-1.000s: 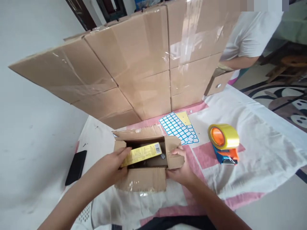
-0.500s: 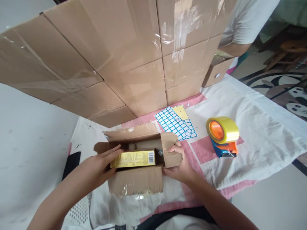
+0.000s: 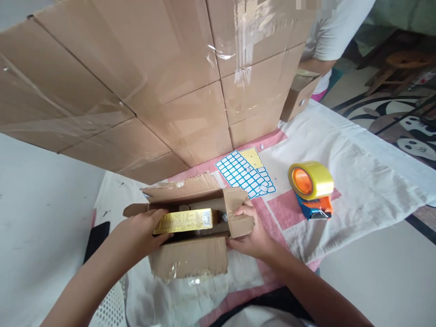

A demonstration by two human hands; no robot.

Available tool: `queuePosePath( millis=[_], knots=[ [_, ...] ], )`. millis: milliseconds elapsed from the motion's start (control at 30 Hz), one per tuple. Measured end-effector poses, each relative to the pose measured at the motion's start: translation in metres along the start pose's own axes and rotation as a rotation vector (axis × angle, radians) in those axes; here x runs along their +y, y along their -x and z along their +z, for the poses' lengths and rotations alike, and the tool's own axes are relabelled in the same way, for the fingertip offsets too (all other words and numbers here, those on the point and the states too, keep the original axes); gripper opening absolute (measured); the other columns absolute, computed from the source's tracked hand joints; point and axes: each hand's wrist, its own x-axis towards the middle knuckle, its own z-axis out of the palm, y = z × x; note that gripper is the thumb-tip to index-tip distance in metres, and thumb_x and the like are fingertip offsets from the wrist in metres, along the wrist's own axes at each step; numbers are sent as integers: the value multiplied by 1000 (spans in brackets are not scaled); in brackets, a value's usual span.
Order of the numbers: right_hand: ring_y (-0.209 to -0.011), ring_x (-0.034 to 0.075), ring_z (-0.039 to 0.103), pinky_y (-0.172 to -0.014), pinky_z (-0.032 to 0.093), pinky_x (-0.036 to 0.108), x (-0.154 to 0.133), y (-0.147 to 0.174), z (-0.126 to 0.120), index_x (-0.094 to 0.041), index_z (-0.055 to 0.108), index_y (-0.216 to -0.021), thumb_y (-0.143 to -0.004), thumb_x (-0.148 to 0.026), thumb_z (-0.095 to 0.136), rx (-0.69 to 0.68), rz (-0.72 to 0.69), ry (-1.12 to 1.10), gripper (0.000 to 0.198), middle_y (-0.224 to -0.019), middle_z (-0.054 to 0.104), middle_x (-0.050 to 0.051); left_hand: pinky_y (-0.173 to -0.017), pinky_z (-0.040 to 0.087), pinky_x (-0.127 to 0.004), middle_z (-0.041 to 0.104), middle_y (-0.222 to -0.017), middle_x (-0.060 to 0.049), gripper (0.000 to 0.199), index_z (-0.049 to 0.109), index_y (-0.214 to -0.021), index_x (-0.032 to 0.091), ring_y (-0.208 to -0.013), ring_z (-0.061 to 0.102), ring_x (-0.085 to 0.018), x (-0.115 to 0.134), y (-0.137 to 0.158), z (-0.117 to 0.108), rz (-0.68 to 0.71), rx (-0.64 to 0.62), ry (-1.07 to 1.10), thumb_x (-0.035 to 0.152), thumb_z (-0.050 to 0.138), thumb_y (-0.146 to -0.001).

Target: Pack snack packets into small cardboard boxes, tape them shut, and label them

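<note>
An open cardboard box (image 3: 189, 256) lies before me with its flaps folded outward. Inside it is a long yellow box (image 3: 185, 220) with a barcode at its right end. My left hand (image 3: 151, 227) is closed around the left end of that yellow box, fingers along the far side and thumb on the near side. With my right hand (image 3: 250, 229) I grip the cardboard box by its right end, fingers over the flap. A small greyish piece (image 3: 224, 217) shows inside near that end.
A wall of taped cardboard (image 3: 184, 104) stands behind. Sheets of blue-edged labels (image 3: 243, 175) lie beyond the box. To the right is a tape dispenser (image 3: 315, 204) with a yellow roll. A person's sleeve (image 3: 335, 36) shows behind folded cardboard (image 3: 296, 97). A dark flat object (image 3: 96, 240) lies left.
My left fingers have bent from lying along the yellow box to gripping its left end. That box now sits slightly higher and tilted. The view has shifted a little.
</note>
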Motion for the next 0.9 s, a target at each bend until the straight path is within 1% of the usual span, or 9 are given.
queuePosePath(
  millis=[167, 300, 400, 467, 533, 600, 700, 800, 900],
  knots=[
    [-117, 32, 59, -93, 53, 44, 1, 2, -1, -32, 43, -116, -57, -12, 85, -8, 13, 38, 75, -118, 53, 6, -68, 51, -41, 75, -108, -13, 37, 61, -121, 17, -93, 73, -35, 11, -1, -7, -23, -68, -118, 34, 51, -90],
    [-116, 31, 60, -93, 53, 44, -3, 0, -2, -31, 44, -116, -59, -11, 83, -26, -9, 22, 72, -117, 55, 5, -67, 50, -39, 75, -108, -13, 36, 59, -123, 18, -94, 72, -34, 10, -1, -10, -18, -48, -124, 34, 48, -93],
    [-118, 32, 59, -93, 53, 44, -5, -1, -3, -31, 43, -115, -57, -8, 81, -52, -8, 41, 73, -120, 55, 6, -65, 50, -39, 75, -107, -12, 35, 60, -121, 18, -92, 73, -33, 8, -1, -9, -23, -45, -119, 35, 49, -93],
    [-117, 32, 59, -93, 53, 45, -5, 0, -3, -31, 42, -115, -56, -7, 81, -55, 8, 58, 75, -120, 54, 6, -66, 52, -40, 75, -112, -12, 37, 61, -123, 18, -93, 73, -34, 7, -3, -5, -23, -47, -124, 34, 50, -92],
    [-117, 32, 59, -93, 54, 45, -3, 2, -2, -31, 42, -115, -55, -9, 82, -50, 24, 62, 76, -120, 53, 6, -69, 55, -42, 72, -125, -14, 42, 60, -129, 16, -100, 73, -35, 4, -5, 2, -2, -26, -124, 31, 51, -91],
    [-117, 32, 58, -93, 53, 45, -1, 3, -1, -32, 42, -117, -56, -10, 83, -46, 31, 51, 77, -121, 51, 6, -81, 57, -45, 67, -136, -17, 48, 58, -136, 12, -113, 69, -36, 0, -6, 10, 41, 40, -138, 28, 54, -91],
    [-120, 33, 56, -96, 52, 47, -1, 1, -2, -33, 42, -118, -58, -8, 81, -35, 19, 39, 76, -123, 50, 6, -103, 50, -50, 64, -141, -17, 56, 54, -143, 12, -130, 58, -37, -7, 0, 17, 168, 224, -160, 34, 62, -92],
    [-121, 33, 56, -97, 52, 48, -3, -1, -5, -33, 42, -119, -58, -9, 80, -21, -7, 79, 76, -124, 49, 7, -109, 46, -54, 64, -143, -9, 59, 49, -147, 26, -131, 57, -36, -14, 16, 17, 248, 405, -133, 46, 63, -94],
    [-121, 33, 57, -97, 53, 48, -5, -2, -10, -33, 42, -122, -62, -15, 81, -13, -17, 104, 74, -125, 50, 8, -117, 35, -62, 61, -146, -4, 55, 42, -148, 43, -134, 55, -36, -28, 35, 23, 147, 558, -102, 42, 60, -97]
  ],
)
